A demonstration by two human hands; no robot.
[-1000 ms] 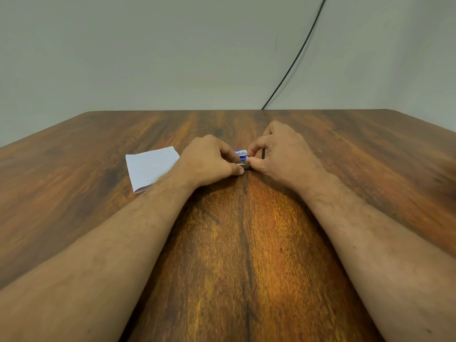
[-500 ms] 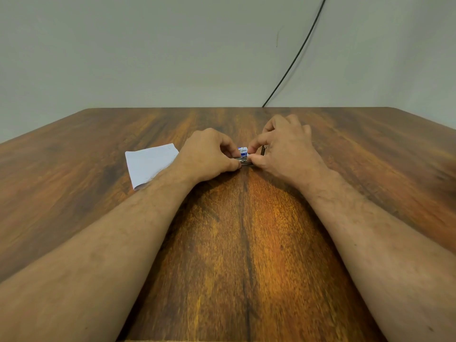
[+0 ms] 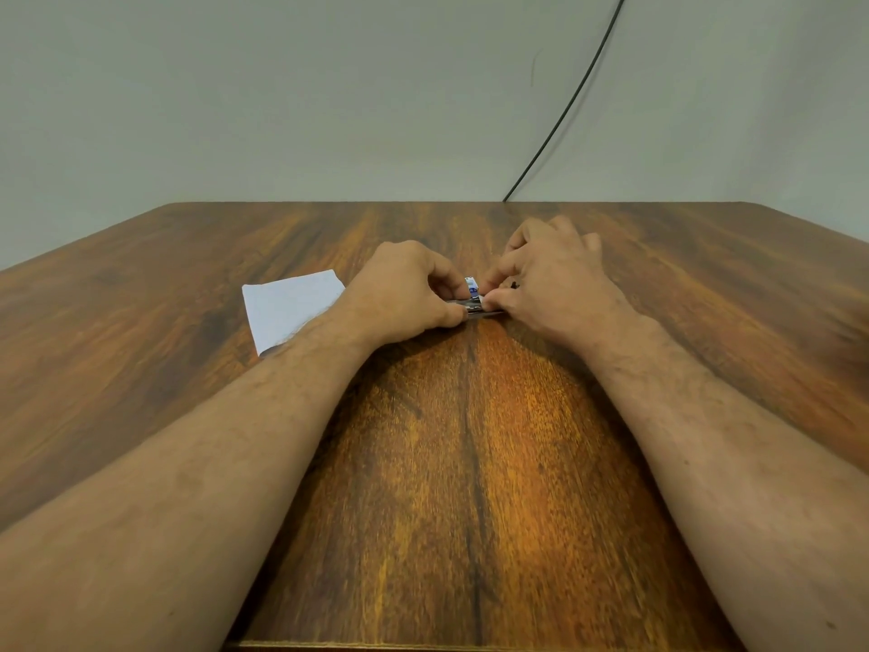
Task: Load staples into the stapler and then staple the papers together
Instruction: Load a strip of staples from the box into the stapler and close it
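Both fists curled mid-table: left hand (image 3: 404,294) and right hand (image 3: 555,280) pinch the small metal stapler (image 3: 477,310); white folded paper (image 3: 289,308) sits just left.

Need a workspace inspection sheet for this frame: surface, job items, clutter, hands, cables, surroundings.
Surface: wooden table, dark grain.
Job's things: stapler, small, metallic, mostly hidden between both hands; blue-and-white staple box just behind it; white papers flat on the table, left of the hands, partly under the left forearm.
Clutter: nothing seen.
Grippers: left hand and right hand both pinch the stapler.
Cables: black cable running down the wall behind the table.
Surroundings: plain grey wall.
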